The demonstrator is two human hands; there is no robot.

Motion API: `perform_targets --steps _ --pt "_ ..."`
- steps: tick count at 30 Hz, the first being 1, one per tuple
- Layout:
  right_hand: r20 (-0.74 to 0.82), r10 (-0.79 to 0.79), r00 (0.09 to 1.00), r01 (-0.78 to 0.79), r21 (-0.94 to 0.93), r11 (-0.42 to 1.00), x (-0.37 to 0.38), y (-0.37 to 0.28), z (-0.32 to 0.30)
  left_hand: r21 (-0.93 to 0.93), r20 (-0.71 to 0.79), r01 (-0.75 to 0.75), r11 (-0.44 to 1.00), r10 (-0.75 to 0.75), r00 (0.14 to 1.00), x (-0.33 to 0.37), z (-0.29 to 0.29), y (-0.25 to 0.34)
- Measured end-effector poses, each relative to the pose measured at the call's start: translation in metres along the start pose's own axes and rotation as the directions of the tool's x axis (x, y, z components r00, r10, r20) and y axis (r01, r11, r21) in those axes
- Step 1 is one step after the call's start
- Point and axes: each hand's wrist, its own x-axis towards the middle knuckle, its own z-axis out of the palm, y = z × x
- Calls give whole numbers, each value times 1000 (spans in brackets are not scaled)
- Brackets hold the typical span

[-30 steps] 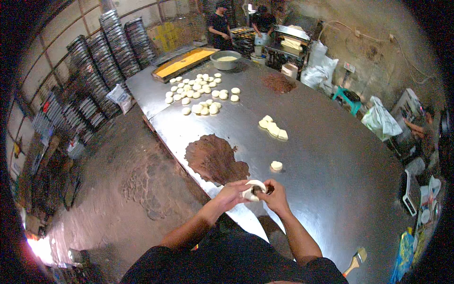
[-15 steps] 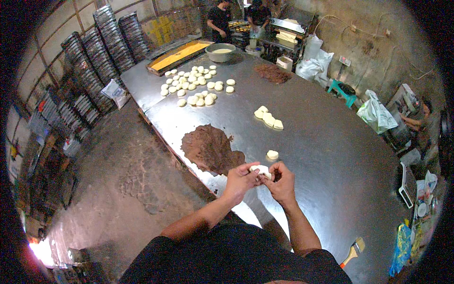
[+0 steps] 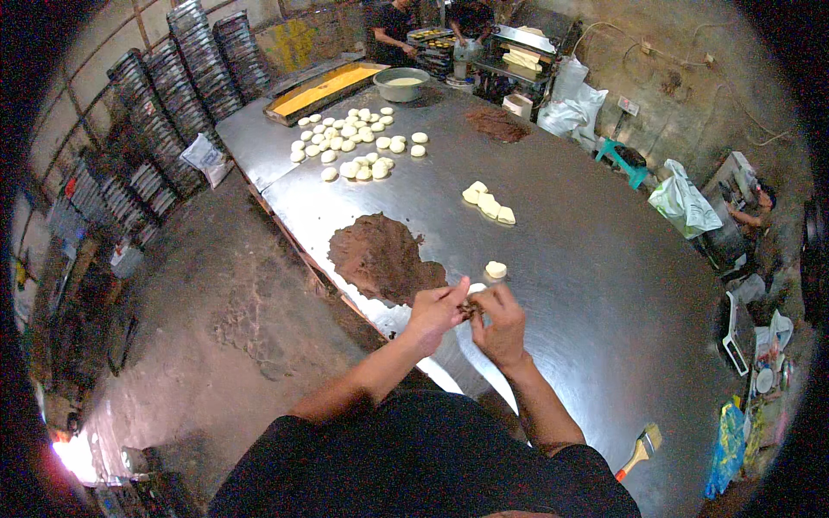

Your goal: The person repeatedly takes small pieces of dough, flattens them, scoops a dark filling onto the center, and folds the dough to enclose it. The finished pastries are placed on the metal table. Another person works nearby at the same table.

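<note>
- The left hand (image 3: 438, 312) and right hand (image 3: 501, 323) meet, clamped on a mostly hidden white dough piece (image 3: 477, 287), near the right end of the brown mound (image 3: 378, 255).
- One dough lump (image 3: 496, 269) lies right of the mound; many dough balls (image 3: 349, 131) lie beyond it.

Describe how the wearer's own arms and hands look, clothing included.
The person wears a black short-sleeved fabric top, with no markings that can be made out on the sleeves. The left forearm and right forearm are uncovered. The left hand and right hand wear no gloves, and no watch shows.
</note>
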Motion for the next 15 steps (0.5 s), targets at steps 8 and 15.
perform_targets --steps 8,15 --pt "-91 170 981 -164 68 984 7 -16 -15 62 -2 -113 992 114 994 -8 20 22" --pt "-176 -72 982 64 -51 997 14 -13 -23 112 77 -218 969 211 975 -19 34 32"
